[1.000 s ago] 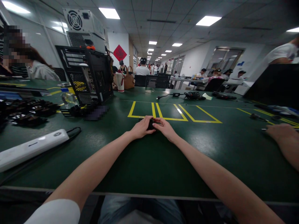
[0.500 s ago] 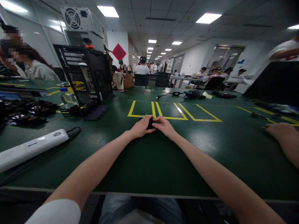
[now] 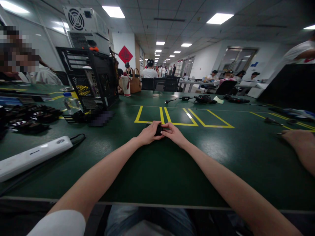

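A small black object [image 3: 158, 129] is between my two hands, over the green table [image 3: 157, 170] and just in front of the yellow tape outlines [image 3: 182, 124]. My left hand [image 3: 149, 133] is closed around its left side, with fingers behind and thumb in front. From the right, my right hand [image 3: 172, 133] pinches at the object's right side with thumb and fingertips. The fingers cover much of the object, so its exact shape cannot be made out.
At the left stand a black computer case [image 3: 91, 78], a bottle [image 3: 71, 103] and a white power strip [image 3: 36, 157]. Black cables [image 3: 205, 99] lie at the back. Another person's hand [image 3: 297, 141] rests at the right edge.
My right fingertips have shifted very slightly against the black object. At far left a person's head has moved right; the person at the upper right has shifted a little.
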Motion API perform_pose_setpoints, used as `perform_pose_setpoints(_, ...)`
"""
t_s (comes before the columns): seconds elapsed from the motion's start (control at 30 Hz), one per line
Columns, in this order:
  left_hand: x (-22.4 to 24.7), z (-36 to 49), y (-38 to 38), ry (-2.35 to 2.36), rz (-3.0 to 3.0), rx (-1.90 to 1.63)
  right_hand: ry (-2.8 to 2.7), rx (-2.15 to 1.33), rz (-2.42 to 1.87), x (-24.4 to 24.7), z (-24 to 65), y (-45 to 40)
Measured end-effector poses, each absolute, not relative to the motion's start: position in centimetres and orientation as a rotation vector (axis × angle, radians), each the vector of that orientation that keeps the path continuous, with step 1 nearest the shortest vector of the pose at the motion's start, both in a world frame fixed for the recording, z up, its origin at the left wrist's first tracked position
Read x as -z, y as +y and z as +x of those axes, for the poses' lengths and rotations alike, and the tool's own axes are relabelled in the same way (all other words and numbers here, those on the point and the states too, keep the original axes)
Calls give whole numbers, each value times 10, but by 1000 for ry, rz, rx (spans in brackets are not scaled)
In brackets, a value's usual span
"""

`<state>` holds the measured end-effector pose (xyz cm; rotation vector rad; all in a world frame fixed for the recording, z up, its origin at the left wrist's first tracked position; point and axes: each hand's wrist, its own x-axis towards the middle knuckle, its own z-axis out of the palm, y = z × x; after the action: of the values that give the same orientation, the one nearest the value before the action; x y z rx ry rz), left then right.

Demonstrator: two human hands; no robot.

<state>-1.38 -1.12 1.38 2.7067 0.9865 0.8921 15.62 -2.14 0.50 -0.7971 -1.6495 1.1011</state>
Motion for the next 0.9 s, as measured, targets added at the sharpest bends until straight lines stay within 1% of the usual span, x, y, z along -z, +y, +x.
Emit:
perform_pose_setpoints(0.2, -13, -12, -9, 1007, 2704, -894, -1635, -1012, -842, -2, 154, -16)
perform_pose_setpoints(0.4, -11, -12, -8, 1031, 2715, -879, -1690, -1092, -875, -3, 158, -16)
perform_pose_setpoints(0.67, -13, -13, -10, 1013, 2728, -876, -1642, -1024, -822, -3, 155, -19)
perform_pose_setpoints(0.9, -13, -13, -10, 1009, 2725, -887, -1639, -1098, -884, -4, 157, -18)
